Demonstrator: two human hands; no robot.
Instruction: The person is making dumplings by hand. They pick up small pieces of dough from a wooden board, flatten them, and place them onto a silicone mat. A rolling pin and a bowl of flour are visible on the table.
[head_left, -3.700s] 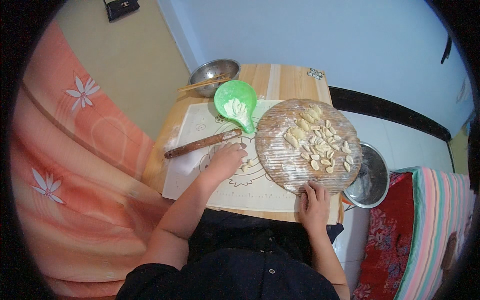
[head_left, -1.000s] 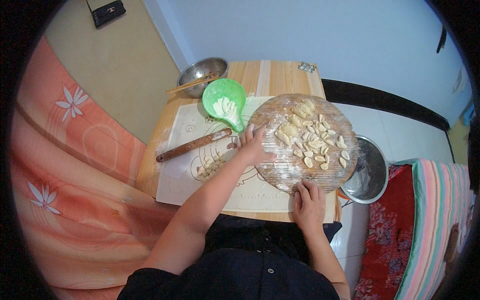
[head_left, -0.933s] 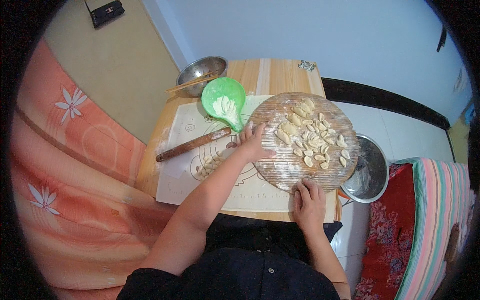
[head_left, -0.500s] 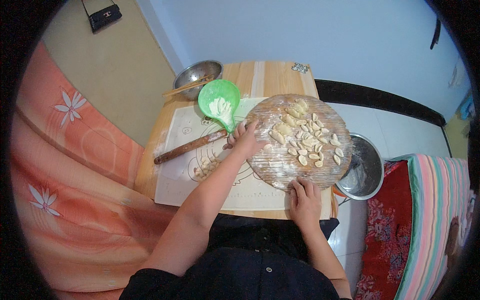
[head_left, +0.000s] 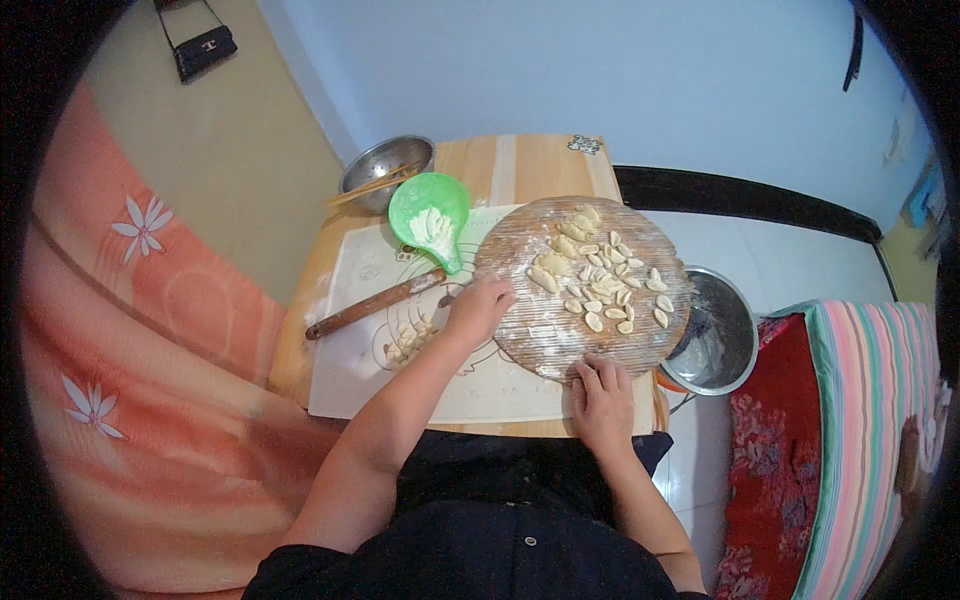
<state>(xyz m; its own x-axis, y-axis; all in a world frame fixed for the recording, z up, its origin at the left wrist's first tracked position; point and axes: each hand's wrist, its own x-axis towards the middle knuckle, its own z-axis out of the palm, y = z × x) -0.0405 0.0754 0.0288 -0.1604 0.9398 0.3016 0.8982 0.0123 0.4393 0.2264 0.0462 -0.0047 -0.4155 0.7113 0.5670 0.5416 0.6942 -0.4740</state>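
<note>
A round, ridged wooden board (head_left: 540, 345), dusted with flour, lies over the right part of the mat. On it are several filled dumplings (head_left: 562, 255) in a row and many small, flat oval dough pieces (head_left: 600, 285). My left hand (head_left: 482, 308) is closed at the board's left edge, its fingertips partly hidden. At the near edge, my right hand (head_left: 603, 402) holds the rim with bent fingers on top. Left of the board, a brown rolling pin (head_left: 375, 304) lies slantwise beside a green scoop (head_left: 430, 200) with white flour. More small dough pieces (head_left: 408, 342) sit near my left forearm.
A pale printed mat (head_left: 345, 385) covers much of the wooden table (head_left: 480, 165). A metal bowl (head_left: 390, 160) with chopsticks (head_left: 375, 185) across it stands far left. Beyond the table's right edge is a metal basin (head_left: 735, 345). An orange curtain (head_left: 150, 350) hangs at the left.
My left hand has drawn its spread fingers in and now closes at the board's left edge. My right hand stays on the near rim. The whole view has shifted slightly.
</note>
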